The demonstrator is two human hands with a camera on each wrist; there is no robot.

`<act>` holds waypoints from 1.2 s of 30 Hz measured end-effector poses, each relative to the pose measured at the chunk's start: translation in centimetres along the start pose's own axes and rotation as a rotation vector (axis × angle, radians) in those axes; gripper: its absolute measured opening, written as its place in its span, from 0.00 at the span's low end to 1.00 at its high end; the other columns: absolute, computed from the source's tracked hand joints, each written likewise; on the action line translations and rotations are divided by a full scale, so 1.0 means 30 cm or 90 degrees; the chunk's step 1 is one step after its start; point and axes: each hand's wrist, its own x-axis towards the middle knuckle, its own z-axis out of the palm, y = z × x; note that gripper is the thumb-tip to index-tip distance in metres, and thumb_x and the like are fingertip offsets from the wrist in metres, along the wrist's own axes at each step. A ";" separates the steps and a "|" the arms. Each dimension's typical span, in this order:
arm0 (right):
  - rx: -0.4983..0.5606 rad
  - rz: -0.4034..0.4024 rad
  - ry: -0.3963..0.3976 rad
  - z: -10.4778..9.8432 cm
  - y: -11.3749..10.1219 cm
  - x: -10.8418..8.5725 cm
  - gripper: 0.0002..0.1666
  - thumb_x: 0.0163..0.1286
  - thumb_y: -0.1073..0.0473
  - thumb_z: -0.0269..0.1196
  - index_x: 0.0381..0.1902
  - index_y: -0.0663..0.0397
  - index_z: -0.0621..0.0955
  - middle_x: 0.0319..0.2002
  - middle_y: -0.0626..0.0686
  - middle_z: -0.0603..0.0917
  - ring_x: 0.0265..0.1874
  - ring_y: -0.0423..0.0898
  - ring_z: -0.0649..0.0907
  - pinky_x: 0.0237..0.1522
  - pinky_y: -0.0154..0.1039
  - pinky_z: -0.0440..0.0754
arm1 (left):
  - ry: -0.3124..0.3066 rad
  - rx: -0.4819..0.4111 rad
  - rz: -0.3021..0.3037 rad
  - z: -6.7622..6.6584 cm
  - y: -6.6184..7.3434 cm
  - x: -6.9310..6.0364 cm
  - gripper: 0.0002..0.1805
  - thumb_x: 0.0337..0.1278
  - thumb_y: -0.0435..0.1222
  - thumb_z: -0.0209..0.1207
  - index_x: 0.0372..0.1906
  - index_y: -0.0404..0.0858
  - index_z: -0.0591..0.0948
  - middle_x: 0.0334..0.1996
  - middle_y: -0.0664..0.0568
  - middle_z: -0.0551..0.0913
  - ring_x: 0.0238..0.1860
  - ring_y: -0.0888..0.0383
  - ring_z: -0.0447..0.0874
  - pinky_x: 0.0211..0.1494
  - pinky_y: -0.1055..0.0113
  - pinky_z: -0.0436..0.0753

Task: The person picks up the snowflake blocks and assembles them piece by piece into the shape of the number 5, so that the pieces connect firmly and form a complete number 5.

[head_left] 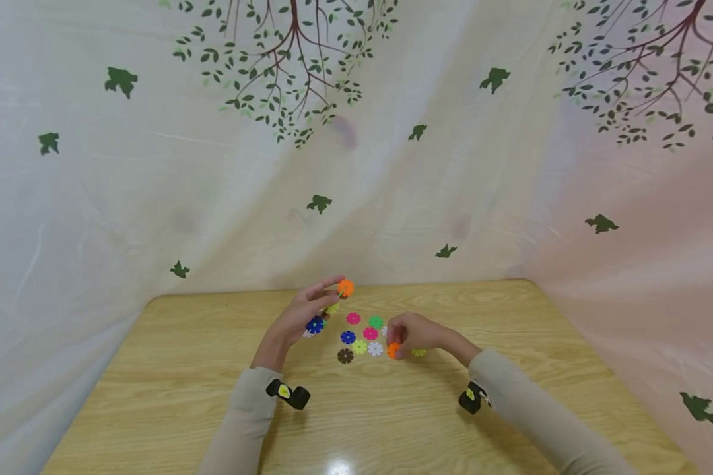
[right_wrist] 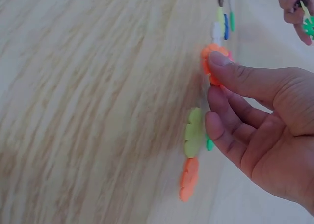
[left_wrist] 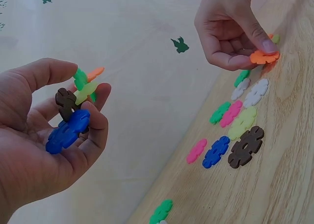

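My left hand (head_left: pixel 297 320) is raised over the far side of the table. It holds a small cluster of joined flower-shaped plastic discs: a blue disc (left_wrist: pixel 68 130), a brown disc (left_wrist: pixel 65 103), a yellow-green disc (left_wrist: pixel 87 92), a green disc (left_wrist: pixel 80 78) and an orange disc (head_left: pixel 345 288). Lower and to the right, my right hand (head_left: pixel 417 332) pinches another orange disc (left_wrist: pixel 264 57) between thumb and fingers, close to the tabletop. Whether this disc still touches the table, I cannot tell. The fingers partly cover it in the right wrist view.
Several loose discs lie between the hands, among them a brown disc (head_left: pixel 345 356), a blue disc (head_left: pixel 348 337) and a white disc (head_left: pixel 375 348). A yellow-green disc (right_wrist: pixel 194 133) and an orange disc (right_wrist: pixel 189 180) lie by the right hand. A printed curtain (head_left: pixel 380 171) hangs behind the wooden table (head_left: pixel 356 415).
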 end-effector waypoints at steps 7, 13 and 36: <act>0.031 -0.030 -0.006 -0.012 0.000 0.027 0.09 0.58 0.75 0.71 0.35 0.61 0.84 0.30 0.53 0.83 0.29 0.41 0.76 0.33 0.31 0.79 | 0.001 0.016 0.003 -0.014 -0.007 -0.004 0.28 0.76 0.40 0.54 0.76 0.45 0.68 0.70 0.41 0.72 0.61 0.49 0.73 0.47 0.65 0.80; 0.072 -0.040 0.014 -0.013 -0.023 0.052 0.06 0.63 0.71 0.70 0.39 0.61 0.87 0.33 0.52 0.87 0.31 0.41 0.79 0.36 0.33 0.82 | 0.010 0.008 -0.001 -0.017 -0.005 -0.015 0.27 0.77 0.39 0.54 0.76 0.47 0.69 0.70 0.42 0.72 0.59 0.54 0.73 0.48 0.64 0.81; 0.232 -0.120 0.145 0.037 -0.237 0.188 0.08 0.66 0.64 0.71 0.41 0.63 0.86 0.35 0.50 0.88 0.36 0.52 0.87 0.48 0.58 0.88 | 0.123 -0.098 -0.006 -0.002 0.004 0.003 0.27 0.78 0.40 0.50 0.77 0.45 0.65 0.63 0.45 0.74 0.56 0.55 0.71 0.59 0.55 0.76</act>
